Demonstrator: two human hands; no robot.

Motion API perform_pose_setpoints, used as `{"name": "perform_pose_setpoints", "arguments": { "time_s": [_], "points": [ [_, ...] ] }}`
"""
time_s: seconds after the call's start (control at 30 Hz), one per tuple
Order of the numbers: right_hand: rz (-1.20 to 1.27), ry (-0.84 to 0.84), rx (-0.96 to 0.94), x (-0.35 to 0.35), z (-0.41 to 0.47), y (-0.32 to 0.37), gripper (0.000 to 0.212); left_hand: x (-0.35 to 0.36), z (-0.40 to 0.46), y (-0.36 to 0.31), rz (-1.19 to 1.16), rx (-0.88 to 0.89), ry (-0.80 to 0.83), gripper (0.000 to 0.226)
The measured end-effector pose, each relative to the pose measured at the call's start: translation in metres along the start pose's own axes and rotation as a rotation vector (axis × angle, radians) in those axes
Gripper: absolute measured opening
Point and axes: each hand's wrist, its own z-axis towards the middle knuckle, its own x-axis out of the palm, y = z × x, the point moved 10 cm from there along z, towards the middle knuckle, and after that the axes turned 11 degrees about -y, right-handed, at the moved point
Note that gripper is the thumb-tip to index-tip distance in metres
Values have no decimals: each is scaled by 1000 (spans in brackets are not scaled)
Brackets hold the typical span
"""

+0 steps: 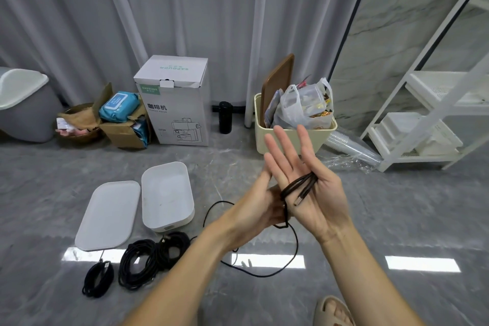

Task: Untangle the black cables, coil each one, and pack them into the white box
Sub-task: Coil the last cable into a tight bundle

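Note:
My right hand (315, 188) is raised palm toward me with its fingers straight. A black cable (299, 185) is looped across the palm, and its USB plug lies on the palm. My left hand (260, 206) sits just behind and to the left, its fingers curled round the same cable where it drops off the palm. The rest of this cable trails in a loose curve on the floor (264, 275). The open white box (166, 193) stands on the floor to the left with its lid (108, 217) beside it. In front of them lie three coiled black cables (137, 264).
Along the curtain stand a grey bin (26, 106), a cardboard box with wipes (121, 124), a white coffee-machine carton (174, 103), a black bottle (225, 118) and a cream bin of bags (293, 137). A white shelf rack (436, 114) is at right. My sandalled foot (333, 311) shows below.

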Motion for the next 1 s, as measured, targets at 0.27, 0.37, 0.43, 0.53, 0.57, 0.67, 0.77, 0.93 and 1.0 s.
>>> {"name": "perform_pose_setpoints", "arguments": {
  "time_s": [0.27,0.37,0.43,0.53,0.57,0.67,0.77,0.93,1.0],
  "points": [
    [-455,-312,-355,-21,-1,33,46,-20,3,4,187,-38,-75,81],
    [-669,-347,-437,-26,-1,37,51,-29,0,4,411,16,-141,75],
    [-920,-362,-461,-27,-1,37,52,-37,-1,-1,541,66,-190,74],
    [-1355,-363,-415,-35,1,31,53,-51,-4,-9,619,93,-299,74],
    [-1485,-360,-372,-40,2,28,53,-56,-6,-14,636,105,-342,73],
    [-1628,-351,-119,-57,-2,12,52,-65,-9,-29,730,190,-460,71],
    [-1583,-334,151,-60,-15,-5,42,-65,-11,-37,765,243,-507,71],
    [-1527,-210,307,-54,-20,-21,32,-70,-11,-42,742,240,-571,74],
    [-1434,-191,376,-53,-24,-25,39,-74,-11,-45,712,251,-592,74]
  ]
}}
